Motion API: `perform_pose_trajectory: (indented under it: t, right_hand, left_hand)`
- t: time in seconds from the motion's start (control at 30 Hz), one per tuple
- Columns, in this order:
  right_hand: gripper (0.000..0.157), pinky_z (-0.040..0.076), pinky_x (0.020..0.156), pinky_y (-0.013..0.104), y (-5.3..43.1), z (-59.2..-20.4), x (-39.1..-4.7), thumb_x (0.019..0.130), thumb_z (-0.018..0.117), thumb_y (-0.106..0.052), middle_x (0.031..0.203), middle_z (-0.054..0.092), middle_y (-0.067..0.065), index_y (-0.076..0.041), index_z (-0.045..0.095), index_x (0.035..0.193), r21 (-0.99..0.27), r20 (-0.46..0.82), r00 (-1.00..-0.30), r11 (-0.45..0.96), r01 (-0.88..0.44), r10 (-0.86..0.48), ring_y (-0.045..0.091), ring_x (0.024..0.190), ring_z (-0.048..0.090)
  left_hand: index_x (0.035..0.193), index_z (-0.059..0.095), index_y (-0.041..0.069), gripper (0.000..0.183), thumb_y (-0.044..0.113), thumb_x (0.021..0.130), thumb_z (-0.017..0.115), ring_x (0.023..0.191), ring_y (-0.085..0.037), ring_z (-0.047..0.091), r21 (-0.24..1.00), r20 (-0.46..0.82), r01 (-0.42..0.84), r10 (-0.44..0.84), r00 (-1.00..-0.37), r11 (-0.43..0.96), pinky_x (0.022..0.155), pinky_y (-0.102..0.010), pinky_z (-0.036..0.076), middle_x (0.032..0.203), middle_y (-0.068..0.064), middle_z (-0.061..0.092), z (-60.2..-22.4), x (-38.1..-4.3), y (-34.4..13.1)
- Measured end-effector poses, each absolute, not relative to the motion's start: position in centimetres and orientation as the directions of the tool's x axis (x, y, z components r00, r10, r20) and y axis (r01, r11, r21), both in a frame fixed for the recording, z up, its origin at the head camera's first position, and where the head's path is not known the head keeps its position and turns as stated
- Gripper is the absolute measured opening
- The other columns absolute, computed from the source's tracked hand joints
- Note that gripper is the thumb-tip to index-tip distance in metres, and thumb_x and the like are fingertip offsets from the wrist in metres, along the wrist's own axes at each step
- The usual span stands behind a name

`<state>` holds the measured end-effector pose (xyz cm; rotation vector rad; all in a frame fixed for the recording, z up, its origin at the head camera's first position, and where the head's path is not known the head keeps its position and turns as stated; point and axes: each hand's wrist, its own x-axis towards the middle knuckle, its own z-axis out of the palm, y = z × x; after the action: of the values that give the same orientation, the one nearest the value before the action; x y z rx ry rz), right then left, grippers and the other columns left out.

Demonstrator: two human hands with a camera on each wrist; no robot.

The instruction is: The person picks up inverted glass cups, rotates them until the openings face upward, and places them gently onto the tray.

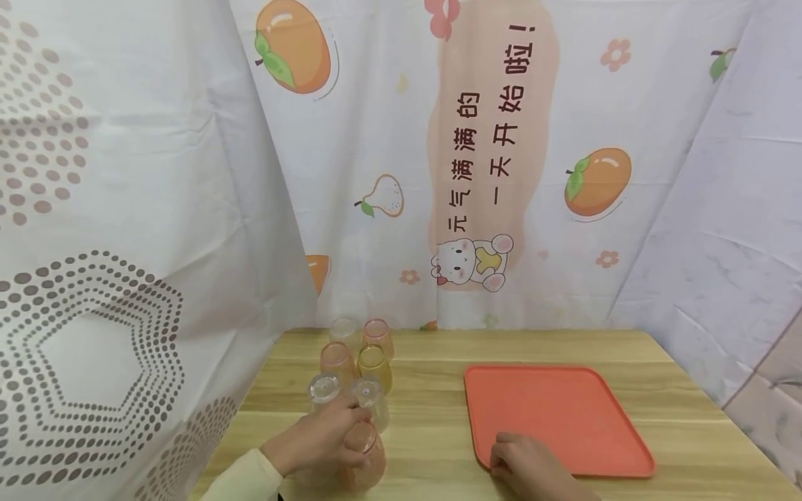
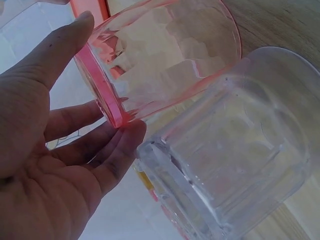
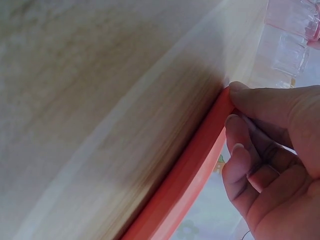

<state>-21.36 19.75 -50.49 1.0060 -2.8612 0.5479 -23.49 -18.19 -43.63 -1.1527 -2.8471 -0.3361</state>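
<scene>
A pink drinking glass [image 1: 365, 465] stands upside down at the near end of a group of glasses. My left hand [image 1: 328, 435] holds it by its base, thumb on one side and fingers on the other. Close beside it in the left wrist view is an upside-down clear glass [image 2: 235, 150]. Over on the right, my right hand [image 1: 532, 466] is at the near left corner of a red tray [image 1: 551, 417]. The right wrist view shows the thumb and curled fingers pinching the tray's rim [image 3: 185, 175].
Behind the left hand stand two more clear glasses [image 1: 371, 400], a pink glass [image 1: 337, 363] and an amber glass [image 1: 376, 369]. Farther back are another clear glass [image 1: 344, 332] and pink glass [image 1: 379, 335]. Printed curtains [image 1: 376, 139] hang along the wooden table's [image 1: 432, 396] far edge.
</scene>
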Motion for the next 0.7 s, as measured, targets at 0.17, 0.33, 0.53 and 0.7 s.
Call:
perform_pose_trajectory:
  t: [0.17,0.33,0.53,0.7]
  right_hand:
    - [0.017,0.041,0.054,0.02,19.79,-50.45,-21.38,0.078,0.076,-0.016,0.073,0.046,-0.022,-0.026,0.064,0.072,-0.309,0.185,-0.788,0.727,-0.614,-0.587,-0.006,0.063,0.042]
    - [0.019,0.04,0.053,0.019,19.73,-50.57,-21.27,0.077,0.078,-0.016,0.072,0.045,-0.023,-0.027,0.063,0.071,-0.334,0.168,-0.791,0.721,-0.607,-0.589,-0.007,0.062,0.042]
    - [0.017,0.04,0.053,0.019,19.75,-50.59,-21.45,0.076,0.079,-0.017,0.072,0.046,-0.022,-0.026,0.064,0.072,-0.342,0.148,-0.794,0.723,-0.601,-0.59,-0.007,0.061,0.041]
    - [0.016,0.04,0.052,0.018,20.01,-50.65,-21.69,0.076,0.079,-0.018,0.072,0.047,-0.021,-0.025,0.065,0.073,-0.348,0.146,-0.785,0.712,-0.61,-0.602,-0.007,0.061,0.042]
  left_hand:
    - [0.107,0.066,0.012,0.048,0.044,0.073,0.078,0.094,-0.008,0.049,0.225,0.152,0.701,0.686,-0.712,0.677,0.073,-0.023,0.048,0.107,0.003,0.053,-43.65,-23.64,-18.16]
    - [0.104,0.066,0.014,0.045,0.047,0.075,0.076,0.095,-0.008,0.049,0.25,0.19,0.714,0.69,-0.699,0.654,0.072,-0.022,0.049,0.109,0.005,0.052,-44.07,-23.36,-18.36]
    - [0.103,0.066,0.016,0.045,0.052,0.076,0.074,0.096,-0.008,0.048,0.233,0.227,0.73,0.694,-0.683,0.643,0.072,-0.022,0.049,0.108,0.007,0.052,-44.09,-23.25,-18.33]
    - [0.101,0.066,0.018,0.044,0.056,0.078,0.07,0.095,-0.006,0.047,0.223,0.264,0.749,0.701,-0.663,0.624,0.071,-0.021,0.047,0.106,0.009,0.053,-44.22,-23.43,-18.14]
